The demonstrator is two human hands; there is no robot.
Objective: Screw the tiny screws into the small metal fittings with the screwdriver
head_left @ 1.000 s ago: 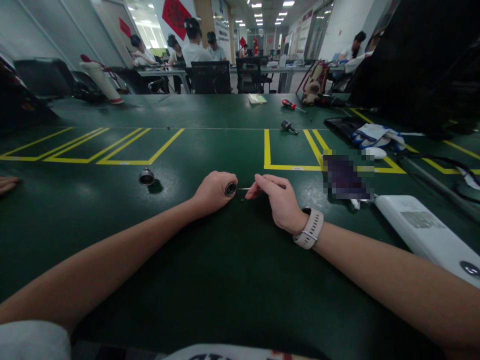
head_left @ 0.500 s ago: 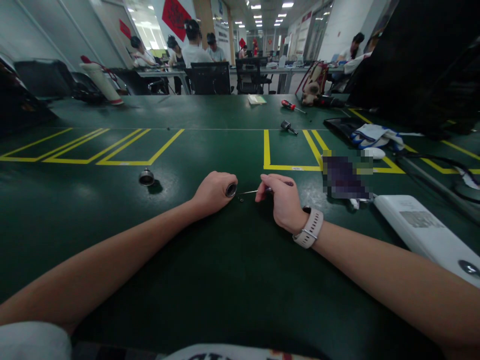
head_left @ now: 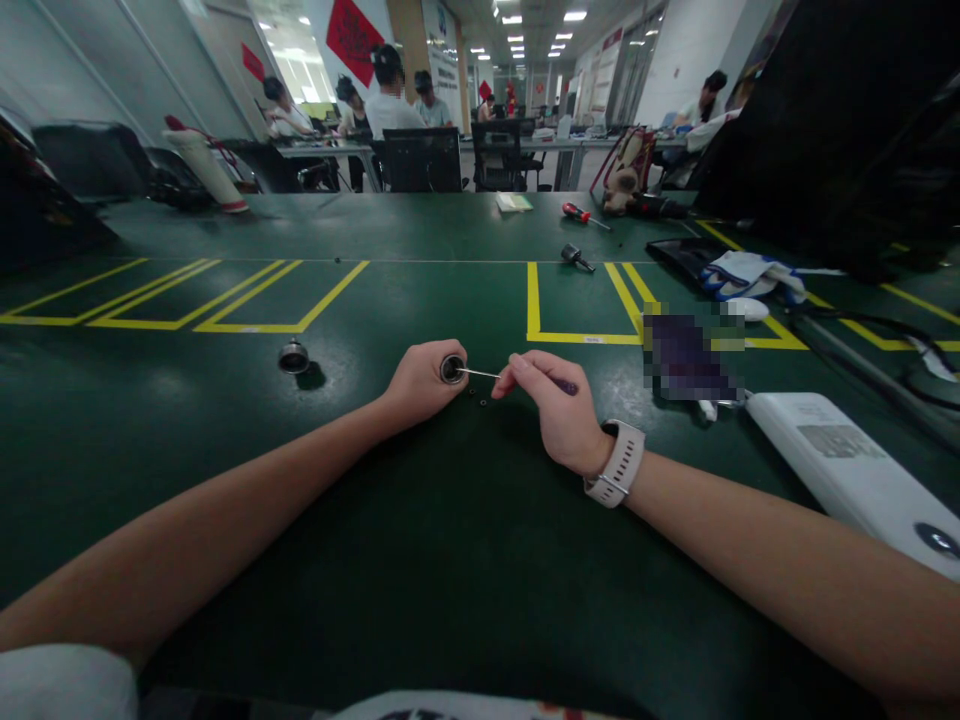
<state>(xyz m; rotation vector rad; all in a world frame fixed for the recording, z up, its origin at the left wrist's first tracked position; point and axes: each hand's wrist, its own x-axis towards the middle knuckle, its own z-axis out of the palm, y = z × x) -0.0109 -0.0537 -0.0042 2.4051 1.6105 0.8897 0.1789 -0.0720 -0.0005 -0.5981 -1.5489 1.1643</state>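
Note:
My left hand (head_left: 421,382) is closed around a dark cylindrical metal part (head_left: 453,369), its round open end showing at the thumb side; the rest of the part is hidden by the fingers. My right hand (head_left: 559,408) pinches a slim tool with a dark handle (head_left: 564,386) and a thin metal shaft (head_left: 480,374), like a small screwdriver or pick. The shaft's tip reaches the opening of the cylinder, so its end cannot be made out. Two tiny ring-like pieces (head_left: 483,403) lie on the green table just below. To the left stands a round metal cap-like part (head_left: 293,356).
Further back are a dark metal piece with a shaft (head_left: 577,257) and a red-handled screwdriver (head_left: 577,212). On the right lie a white power bank-like block (head_left: 840,460), a partly blurred dark device (head_left: 690,355), cables and a glove (head_left: 754,272). Several people sit beyond the table.
The tool in my right hand has moved left, its tip now at the cylinder's opening. The cylinder's open end has turned more toward me. A second tiny piece now shows on the table.

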